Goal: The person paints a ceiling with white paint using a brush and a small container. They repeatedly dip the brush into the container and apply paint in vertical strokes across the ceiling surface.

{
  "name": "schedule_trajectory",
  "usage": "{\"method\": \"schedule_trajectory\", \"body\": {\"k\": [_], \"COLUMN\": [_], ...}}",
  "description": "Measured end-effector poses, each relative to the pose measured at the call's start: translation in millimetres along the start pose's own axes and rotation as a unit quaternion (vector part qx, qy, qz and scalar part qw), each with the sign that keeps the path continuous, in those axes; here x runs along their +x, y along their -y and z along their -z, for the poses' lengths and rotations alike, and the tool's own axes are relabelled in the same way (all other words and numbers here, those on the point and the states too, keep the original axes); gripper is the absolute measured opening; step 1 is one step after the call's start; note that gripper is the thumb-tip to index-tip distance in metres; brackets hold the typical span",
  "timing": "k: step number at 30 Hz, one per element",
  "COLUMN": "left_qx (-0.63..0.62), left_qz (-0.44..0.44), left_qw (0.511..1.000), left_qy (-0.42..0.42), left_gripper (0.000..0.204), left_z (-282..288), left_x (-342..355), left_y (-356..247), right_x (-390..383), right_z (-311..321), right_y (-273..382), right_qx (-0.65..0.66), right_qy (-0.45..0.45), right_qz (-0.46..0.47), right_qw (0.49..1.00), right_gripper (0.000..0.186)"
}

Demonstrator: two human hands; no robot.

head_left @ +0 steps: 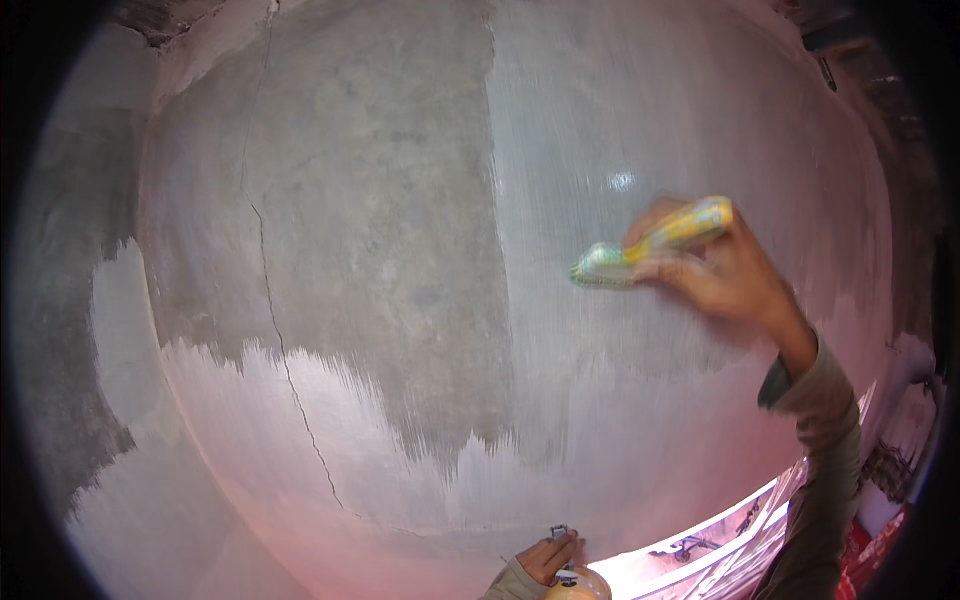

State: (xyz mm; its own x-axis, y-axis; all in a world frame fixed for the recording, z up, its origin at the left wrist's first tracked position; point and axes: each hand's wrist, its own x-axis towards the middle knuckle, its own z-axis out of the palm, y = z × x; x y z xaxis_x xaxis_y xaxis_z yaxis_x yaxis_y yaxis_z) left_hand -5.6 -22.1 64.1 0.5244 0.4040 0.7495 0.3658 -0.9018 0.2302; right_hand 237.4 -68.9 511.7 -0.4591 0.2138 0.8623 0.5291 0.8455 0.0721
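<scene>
Paintbrush (640, 249) is showing right of centre, its handle slanting up and its pale bristles pointing left before the wall (400, 200); whether they're touching, nobody can tell! Right hand (722, 275) is gripping that yellow handle, blurring slightly. Down low, the left hand (546, 558) is curling its fingers beside a yellowish container (585, 586), its exact grip staying unclear. Further left, a crack (264, 255) is running down the wall.
</scene>
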Motion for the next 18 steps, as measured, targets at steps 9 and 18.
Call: {"method": "schedule_trajectory", "body": {"k": [9, 18], "left_qx": [-0.207, -0.123], "left_qz": [0.135, 0.116], "left_qw": [0.969, 0.985], "left_qy": [0.028, 0.045], "left_gripper": [0.066, 0.062], "left_z": [-5, -20], "left_x": [-4, -5], "left_y": [-16, 1], "right_x": [188, 278], "right_z": [95, 74], "right_y": [-47, -34], "right_qx": [-0.136, -0.189], "right_qy": [-0.117, -0.310], "right_qz": [0.188, 0.205], "right_qw": [0.966, 0.909], "right_gripper": [0.028, 0.023]}}
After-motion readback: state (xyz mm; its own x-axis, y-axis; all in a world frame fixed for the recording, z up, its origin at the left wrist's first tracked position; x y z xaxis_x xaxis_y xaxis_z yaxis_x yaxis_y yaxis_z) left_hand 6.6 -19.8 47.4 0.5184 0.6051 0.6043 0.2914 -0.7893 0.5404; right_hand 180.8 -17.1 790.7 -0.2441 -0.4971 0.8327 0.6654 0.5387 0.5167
